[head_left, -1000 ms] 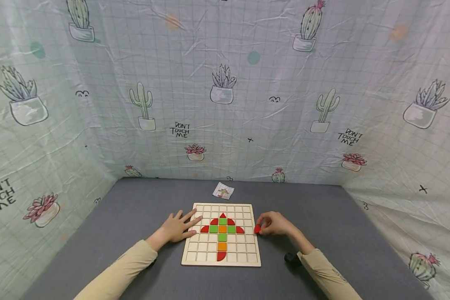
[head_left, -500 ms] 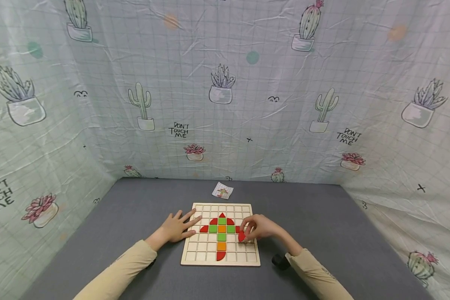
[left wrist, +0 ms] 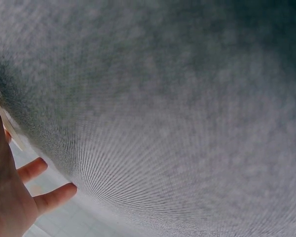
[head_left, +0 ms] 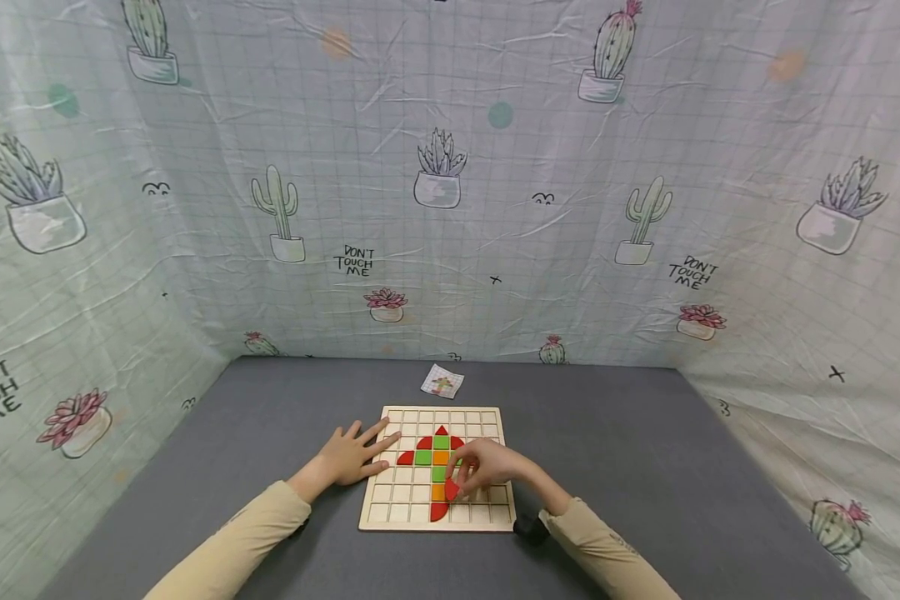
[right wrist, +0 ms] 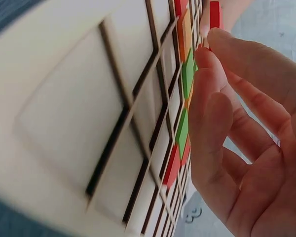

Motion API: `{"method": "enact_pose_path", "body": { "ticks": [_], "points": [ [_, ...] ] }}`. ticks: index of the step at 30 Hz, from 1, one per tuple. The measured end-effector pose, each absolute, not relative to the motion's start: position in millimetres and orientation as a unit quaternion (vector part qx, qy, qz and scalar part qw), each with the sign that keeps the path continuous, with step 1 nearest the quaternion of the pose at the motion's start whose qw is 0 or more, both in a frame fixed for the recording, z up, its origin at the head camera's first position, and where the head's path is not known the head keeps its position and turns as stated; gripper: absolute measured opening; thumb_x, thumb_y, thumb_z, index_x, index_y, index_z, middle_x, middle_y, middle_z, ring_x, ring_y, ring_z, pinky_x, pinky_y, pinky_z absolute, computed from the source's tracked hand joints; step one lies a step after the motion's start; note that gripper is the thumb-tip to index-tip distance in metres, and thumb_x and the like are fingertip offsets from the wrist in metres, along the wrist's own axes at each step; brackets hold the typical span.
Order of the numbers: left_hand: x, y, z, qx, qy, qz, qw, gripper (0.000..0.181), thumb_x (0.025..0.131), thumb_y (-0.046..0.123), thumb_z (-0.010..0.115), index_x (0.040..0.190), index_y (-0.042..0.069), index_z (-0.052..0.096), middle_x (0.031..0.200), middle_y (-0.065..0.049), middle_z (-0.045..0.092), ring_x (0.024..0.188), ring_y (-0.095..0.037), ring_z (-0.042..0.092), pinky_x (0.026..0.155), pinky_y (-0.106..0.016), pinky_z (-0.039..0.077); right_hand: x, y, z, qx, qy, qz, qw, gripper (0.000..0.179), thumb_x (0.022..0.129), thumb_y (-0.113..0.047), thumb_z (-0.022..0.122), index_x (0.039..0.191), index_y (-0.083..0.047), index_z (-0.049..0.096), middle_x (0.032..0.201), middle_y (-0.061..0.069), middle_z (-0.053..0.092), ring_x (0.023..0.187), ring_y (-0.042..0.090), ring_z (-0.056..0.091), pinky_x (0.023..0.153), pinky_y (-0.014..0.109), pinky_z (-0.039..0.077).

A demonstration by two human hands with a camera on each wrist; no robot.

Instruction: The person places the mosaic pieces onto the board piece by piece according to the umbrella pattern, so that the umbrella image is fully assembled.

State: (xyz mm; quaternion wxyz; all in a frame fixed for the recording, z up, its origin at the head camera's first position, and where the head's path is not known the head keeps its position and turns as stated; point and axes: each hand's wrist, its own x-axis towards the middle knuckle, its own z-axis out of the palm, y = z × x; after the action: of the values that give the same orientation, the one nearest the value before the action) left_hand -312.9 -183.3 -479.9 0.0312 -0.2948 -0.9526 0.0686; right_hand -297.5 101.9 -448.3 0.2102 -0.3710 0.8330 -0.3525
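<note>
A pale wooden grid board [head_left: 400, 515] lies on the dark table, with red, green and orange tiles set in its squares. My right hand [head_left: 487, 465] is over the board's right half and pinches a red tile [head_left: 452, 489] between thumb and fingertips, close beside the lower orange tile [head_left: 438, 492]. In the right wrist view that red tile [right wrist: 215, 14] stands on edge at the fingertips. My left hand [head_left: 347, 456] rests with spread fingers on the board's left edge. Some tiles on the right side are partly hidden behind my right hand.
A small patterned card [head_left: 442, 382] lies behind the board on the dark table [head_left: 592, 425]. A printed cactus curtain [head_left: 450, 250] hangs round the back and sides. A black wrist device [head_left: 531, 529] sits under the right forearm.
My right hand has carried the red tile leftward from beside the board's right edge to near the lower orange tile. My left hand has stayed on the board's left edge.
</note>
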Motion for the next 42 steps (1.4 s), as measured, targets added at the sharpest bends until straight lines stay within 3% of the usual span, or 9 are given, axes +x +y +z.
{"method": "enact_pose_path", "body": {
  "ticks": [14, 24, 42],
  "points": [
    [-314, -183, -483, -0.288, -0.955, 0.065, 0.036, 0.053, 0.091, 0.050, 0.037, 0.138, 0.027, 0.033, 0.145, -0.005, 0.030, 0.119, -0.039, 0.040, 0.085, -0.056, 0.037, -293, 65, -446, -0.381, 0.838, -0.312, 0.234, 0.017, 0.075, -0.002, 0.069, 0.091, -0.010, 0.067, 0.071, 0.005, 0.064, 0.055, 0.004, 0.052, 0.049, 0.017, 0.041],
    [-317, -186, -488, -0.292, -0.954, 0.064, 0.039, 0.053, 0.091, 0.050, 0.036, 0.139, 0.027, 0.032, 0.146, -0.005, 0.029, 0.120, -0.040, 0.039, 0.085, -0.057, 0.037, -292, 52, -448, -0.413, 0.841, -0.262, 0.231, 0.018, 0.076, -0.003, 0.068, 0.091, -0.012, 0.069, 0.065, 0.001, 0.063, 0.052, -0.002, 0.046, 0.048, 0.013, 0.037],
    [-316, -184, -485, -0.287, -0.956, 0.059, 0.035, 0.053, 0.091, 0.049, 0.038, 0.138, 0.026, 0.033, 0.145, -0.005, 0.030, 0.119, -0.040, 0.039, 0.085, -0.057, 0.037, -292, 48, -449, -0.403, 0.838, -0.273, 0.245, 0.014, 0.077, -0.007, 0.068, 0.090, -0.011, 0.070, 0.069, 0.002, 0.065, 0.054, -0.001, 0.048, 0.049, 0.015, 0.038]
  ]
}}
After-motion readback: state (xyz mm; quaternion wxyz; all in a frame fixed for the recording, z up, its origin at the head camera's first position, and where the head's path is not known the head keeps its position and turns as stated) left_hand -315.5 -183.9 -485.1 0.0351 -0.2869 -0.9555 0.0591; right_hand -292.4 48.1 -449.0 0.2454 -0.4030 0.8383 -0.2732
